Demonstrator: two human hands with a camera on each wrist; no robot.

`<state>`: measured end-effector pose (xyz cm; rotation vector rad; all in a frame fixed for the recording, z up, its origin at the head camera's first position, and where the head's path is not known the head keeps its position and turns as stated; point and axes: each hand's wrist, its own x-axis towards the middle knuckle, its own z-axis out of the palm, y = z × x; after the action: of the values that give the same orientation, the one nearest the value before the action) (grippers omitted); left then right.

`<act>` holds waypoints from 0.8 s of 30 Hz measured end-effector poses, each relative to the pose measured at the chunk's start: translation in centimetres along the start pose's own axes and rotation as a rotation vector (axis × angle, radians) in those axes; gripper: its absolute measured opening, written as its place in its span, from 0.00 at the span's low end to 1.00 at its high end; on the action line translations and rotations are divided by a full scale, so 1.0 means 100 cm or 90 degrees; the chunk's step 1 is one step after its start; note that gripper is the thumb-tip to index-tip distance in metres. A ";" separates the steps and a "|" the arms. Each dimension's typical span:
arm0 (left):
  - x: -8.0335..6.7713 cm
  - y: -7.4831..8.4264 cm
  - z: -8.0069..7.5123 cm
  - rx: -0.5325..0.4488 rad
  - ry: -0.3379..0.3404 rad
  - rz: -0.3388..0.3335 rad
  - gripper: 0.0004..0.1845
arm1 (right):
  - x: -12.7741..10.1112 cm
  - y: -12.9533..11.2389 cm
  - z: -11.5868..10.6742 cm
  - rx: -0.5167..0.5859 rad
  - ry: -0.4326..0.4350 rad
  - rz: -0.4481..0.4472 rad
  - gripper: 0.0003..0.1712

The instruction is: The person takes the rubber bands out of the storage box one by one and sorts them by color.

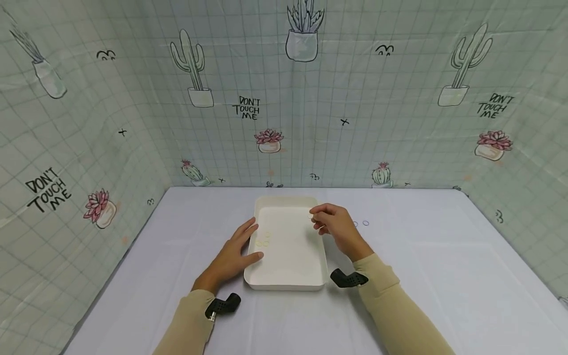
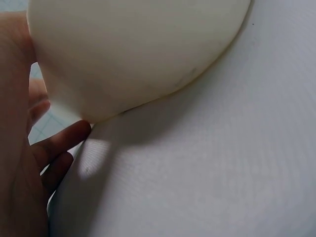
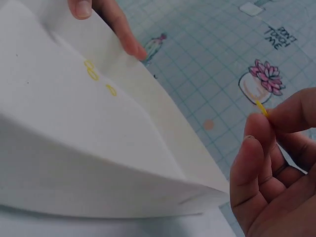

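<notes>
The left hand (image 1: 230, 257) lay spread, its fingers touching the nine o'clock wall of the white tray (image 1: 293, 259). The right hand (image 1: 340, 230), at two o'clock near the rim, was pinching a small yellow piece (image 3: 261, 107) between its fingertips. Three yellow rings (image 3: 92, 73) lay inside toward nine o'clock. Two thin rings (image 1: 366, 223) lay on the table (image 1: 448, 276) outside, near three o'clock.

ok so "DON'T TOUCH ME" txt (image 1: 246, 107) in blk caps is on the checked backdrop (image 1: 301, 84), 3x in the head cam (L, ctr & R) + 1x in the R wrist cam, upper R. Also a few small x marks (image 1: 344, 121) on it, fwiw.
</notes>
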<state>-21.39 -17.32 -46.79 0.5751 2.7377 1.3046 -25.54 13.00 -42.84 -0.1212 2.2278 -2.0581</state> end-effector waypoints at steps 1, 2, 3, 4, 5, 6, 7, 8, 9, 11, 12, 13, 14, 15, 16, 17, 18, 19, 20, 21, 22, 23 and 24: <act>0.000 0.000 0.001 0.000 -0.002 -0.002 0.44 | -0.002 0.001 -0.003 0.001 0.003 0.002 0.17; -0.001 0.001 0.001 -0.001 -0.001 -0.003 0.44 | -0.003 0.002 -0.007 0.001 0.006 0.002 0.18; -0.001 0.001 0.001 0.000 0.000 -0.004 0.44 | -0.004 0.003 -0.010 0.002 0.010 0.002 0.18; -0.001 0.002 0.001 0.000 0.002 -0.005 0.44 | -0.005 0.003 -0.013 0.003 0.013 0.002 0.18; -0.001 0.002 0.002 0.000 0.003 -0.006 0.44 | -0.007 0.004 -0.016 0.007 0.016 0.005 0.18; -0.001 0.001 0.002 0.002 0.004 -0.008 0.44 | -0.008 0.005 -0.019 0.008 0.016 0.006 0.18; -0.001 0.001 0.002 0.003 0.004 -0.010 0.44 | -0.010 0.006 -0.023 0.013 0.016 0.010 0.18; -0.001 0.000 0.003 0.003 0.003 -0.011 0.44 | -0.012 0.007 -0.026 0.019 0.016 0.015 0.19; -0.001 0.000 0.003 0.003 0.002 -0.010 0.44 | -0.013 0.008 -0.029 0.027 0.019 0.020 0.19; -0.001 -0.001 0.003 0.004 0.002 -0.007 0.44 | -0.015 0.010 -0.034 0.041 0.023 0.027 0.18; -0.001 -0.002 0.003 0.004 0.002 -0.006 0.44 | -0.016 0.011 -0.036 0.045 0.025 0.028 0.17; -0.002 -0.002 0.002 0.003 0.002 -0.004 0.44 | -0.017 0.012 -0.038 0.051 0.030 0.031 0.16; -0.002 -0.002 0.002 0.003 0.002 -0.002 0.44 | -0.017 0.012 -0.041 0.052 0.032 0.030 0.15; -0.002 -0.001 0.002 0.001 0.002 -0.002 0.44 | -0.018 0.012 -0.043 0.051 0.037 0.028 0.14; -0.001 -0.001 0.002 0.001 0.003 -0.001 0.44 | -0.018 0.012 -0.046 0.049 0.040 0.026 0.13; -0.001 -0.001 0.002 0.001 0.003 0.000 0.44 | -0.019 0.012 -0.048 0.050 0.044 0.025 0.12; -0.001 -0.001 0.002 0.002 0.003 0.000 0.44 | -0.019 0.013 -0.050 0.049 0.045 0.023 0.13; -0.001 -0.002 0.002 0.003 0.003 0.000 0.44 | -0.020 0.013 -0.053 0.047 0.048 0.022 0.13; -0.001 -0.002 0.002 0.003 0.004 0.001 0.44 | -0.020 0.015 -0.055 0.047 0.050 0.022 0.14; -0.001 -0.002 0.002 0.001 0.004 0.001 0.44 | -0.021 0.016 -0.057 0.047 0.054 0.023 0.15; -0.001 -0.002 0.002 0.002 0.003 0.002 0.44 | -0.022 0.018 -0.059 0.044 0.058 0.026 0.15; -0.002 -0.002 0.002 0.001 0.001 0.002 0.44 | -0.022 0.020 -0.061 0.042 0.064 0.031 0.16; -0.001 -0.003 0.002 0.001 0.000 0.003 0.44 | -0.023 0.021 -0.063 0.038 0.068 0.036 0.17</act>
<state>-21.31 -17.40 -47.12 0.5829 2.7392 1.3045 -24.07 19.68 -44.43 0.0570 2.1986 -2.1476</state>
